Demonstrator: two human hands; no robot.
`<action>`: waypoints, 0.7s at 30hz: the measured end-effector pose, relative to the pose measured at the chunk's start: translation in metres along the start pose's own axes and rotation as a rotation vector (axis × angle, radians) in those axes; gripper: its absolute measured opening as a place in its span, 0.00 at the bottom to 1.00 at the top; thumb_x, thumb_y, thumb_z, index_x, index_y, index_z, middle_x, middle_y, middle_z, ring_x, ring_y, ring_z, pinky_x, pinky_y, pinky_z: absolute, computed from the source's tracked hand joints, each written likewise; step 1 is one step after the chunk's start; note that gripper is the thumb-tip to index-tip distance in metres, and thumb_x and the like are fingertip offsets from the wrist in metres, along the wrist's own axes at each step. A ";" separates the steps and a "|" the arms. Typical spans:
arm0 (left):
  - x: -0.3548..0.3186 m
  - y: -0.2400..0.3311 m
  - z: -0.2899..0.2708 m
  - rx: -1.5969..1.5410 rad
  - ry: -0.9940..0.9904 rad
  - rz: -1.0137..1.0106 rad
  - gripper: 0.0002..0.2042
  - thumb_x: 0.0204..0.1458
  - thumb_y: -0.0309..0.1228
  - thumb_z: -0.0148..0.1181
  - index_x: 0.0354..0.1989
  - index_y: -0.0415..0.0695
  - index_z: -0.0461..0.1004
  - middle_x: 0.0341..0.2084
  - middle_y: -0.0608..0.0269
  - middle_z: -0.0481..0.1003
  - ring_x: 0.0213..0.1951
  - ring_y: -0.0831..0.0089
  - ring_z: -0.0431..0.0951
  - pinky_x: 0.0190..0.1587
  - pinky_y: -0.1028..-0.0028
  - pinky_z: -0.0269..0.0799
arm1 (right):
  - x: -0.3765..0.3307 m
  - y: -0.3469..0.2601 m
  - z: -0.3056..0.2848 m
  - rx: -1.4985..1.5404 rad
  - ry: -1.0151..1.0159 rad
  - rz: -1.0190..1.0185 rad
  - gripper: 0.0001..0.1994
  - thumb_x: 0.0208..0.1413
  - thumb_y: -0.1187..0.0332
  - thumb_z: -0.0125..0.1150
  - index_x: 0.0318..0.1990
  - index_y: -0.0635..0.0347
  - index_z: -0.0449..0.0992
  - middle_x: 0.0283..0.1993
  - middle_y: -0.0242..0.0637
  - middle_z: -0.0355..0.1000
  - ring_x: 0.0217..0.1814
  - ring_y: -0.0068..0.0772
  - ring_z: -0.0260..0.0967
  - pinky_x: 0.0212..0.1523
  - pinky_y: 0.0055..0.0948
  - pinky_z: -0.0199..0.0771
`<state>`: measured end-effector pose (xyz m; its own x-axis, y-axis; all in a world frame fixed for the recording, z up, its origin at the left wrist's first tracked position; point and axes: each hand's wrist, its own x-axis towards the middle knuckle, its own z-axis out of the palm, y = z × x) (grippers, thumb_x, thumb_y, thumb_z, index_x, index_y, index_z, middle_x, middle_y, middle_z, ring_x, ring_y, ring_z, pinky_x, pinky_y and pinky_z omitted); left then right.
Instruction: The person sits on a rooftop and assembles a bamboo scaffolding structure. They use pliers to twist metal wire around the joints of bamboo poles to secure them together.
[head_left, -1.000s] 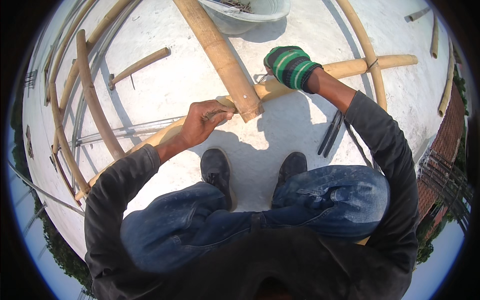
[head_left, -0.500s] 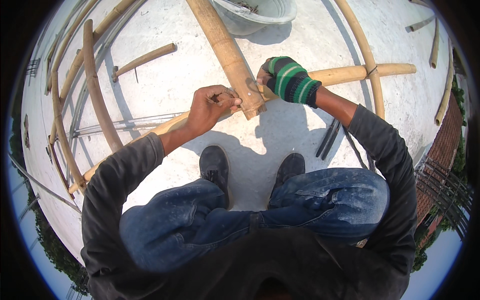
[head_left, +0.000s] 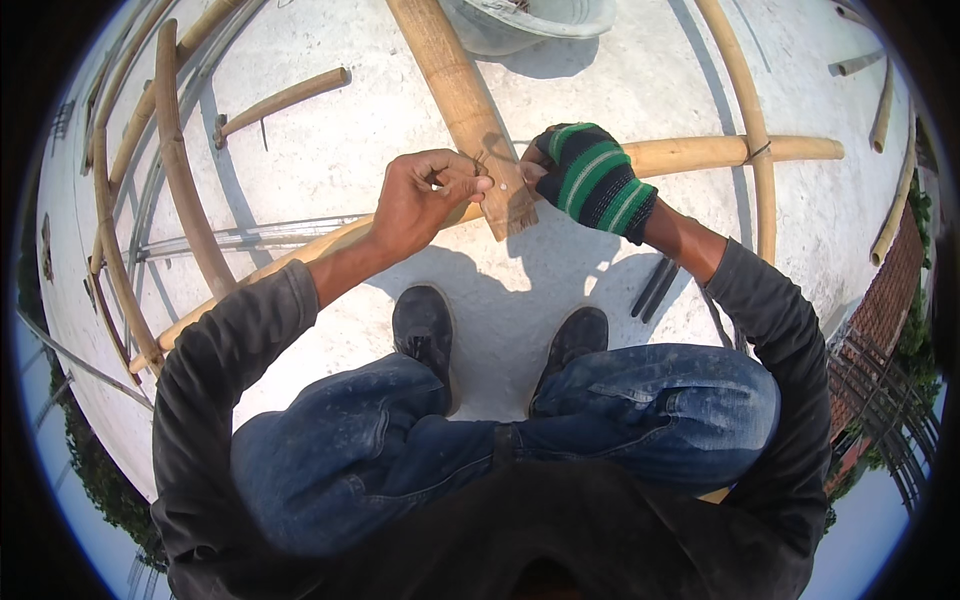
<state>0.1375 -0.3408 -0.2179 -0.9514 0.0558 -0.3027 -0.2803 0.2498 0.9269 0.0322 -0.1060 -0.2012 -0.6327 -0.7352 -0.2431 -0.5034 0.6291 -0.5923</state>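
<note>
Bamboo poles cross on the concrete roof: a thick pole (head_left: 462,100) lies over a long pole (head_left: 700,155). Left hand (head_left: 425,190), bare, pinches at the thick pole's end; gloved right hand (head_left: 590,180) closes its grip beside it. A grey basin (head_left: 530,22) sits beyond, contents unclear.

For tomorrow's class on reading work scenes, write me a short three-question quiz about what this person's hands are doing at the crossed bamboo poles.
1. True or false: both hands are bare.
2. Which hand wears a striped glove? A) left B) right C) neither
3. Fill in: the two hands meet at the lower end of the thick ____ pole.

Key
1. False: the left hand is bare, while the right hand wears a green-striped black glove.
2. B.
3. Bamboo: the thick bamboo pole crosses over a thinner bamboo pole lying on the pale concrete floor, just ahead of the person's dark shoes.
</note>
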 end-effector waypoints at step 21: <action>0.003 0.006 0.003 0.195 -0.007 0.196 0.10 0.62 0.32 0.72 0.45 0.38 0.86 0.40 0.59 0.86 0.43 0.73 0.82 0.48 0.69 0.76 | -0.009 0.012 0.014 0.014 0.158 -0.148 0.10 0.57 0.65 0.75 0.39 0.63 0.86 0.35 0.47 0.80 0.36 0.48 0.79 0.40 0.42 0.79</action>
<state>0.1336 -0.3361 -0.2139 -0.9839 0.1284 -0.1240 -0.0603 0.4144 0.9081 0.0399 -0.0955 -0.2173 -0.6374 -0.7699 -0.0300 -0.5901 0.5128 -0.6236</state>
